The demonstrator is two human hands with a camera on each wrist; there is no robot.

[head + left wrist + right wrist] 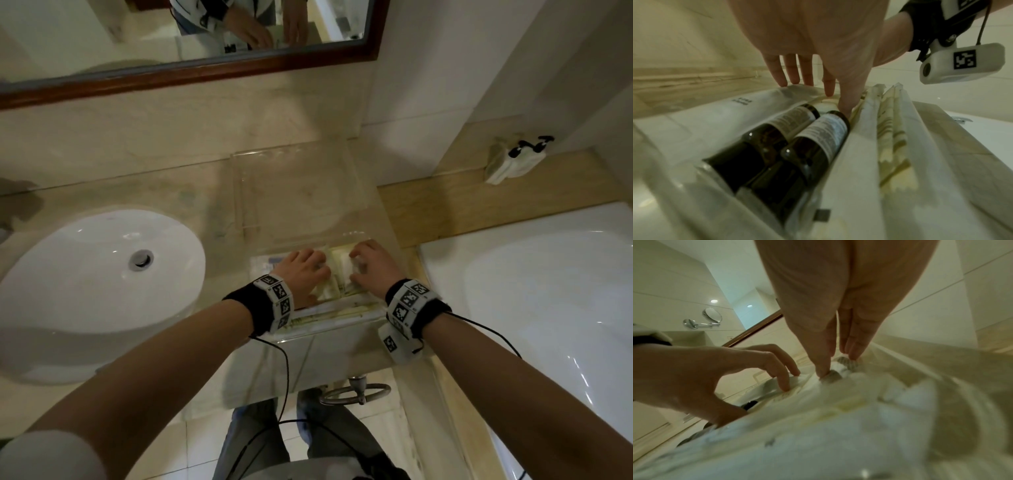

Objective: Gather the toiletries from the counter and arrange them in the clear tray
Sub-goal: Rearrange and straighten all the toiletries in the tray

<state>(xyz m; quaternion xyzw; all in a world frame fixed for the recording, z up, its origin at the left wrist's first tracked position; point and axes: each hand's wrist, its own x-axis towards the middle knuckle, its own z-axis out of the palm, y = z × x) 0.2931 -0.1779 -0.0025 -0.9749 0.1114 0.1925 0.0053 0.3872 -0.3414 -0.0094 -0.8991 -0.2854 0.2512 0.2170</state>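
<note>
A clear tray [239,192] sits on the counter between the sink and the bathtub. Its near end holds white toiletry packets [329,291] and two dark bottles [764,146] lying side by side. More long white and yellow packets [896,129] lie to the right of the bottles. My left hand [317,270] is over the bottles, its straight fingers [793,78] touching a flat white packet [756,110] and the thumb down beside a bottle. My right hand [358,263] pinches a small white packet [838,369] between thumb and fingers [853,352]. The far half of the tray shows nothing in it.
A white sink [85,267] lies to the left and a white bathtub [531,291] to the right. A dark-framed mirror [205,73] hangs behind. A small pouch [510,161] sits on the wooden ledge at the far right. A metal ring [356,392] hangs below the counter edge.
</note>
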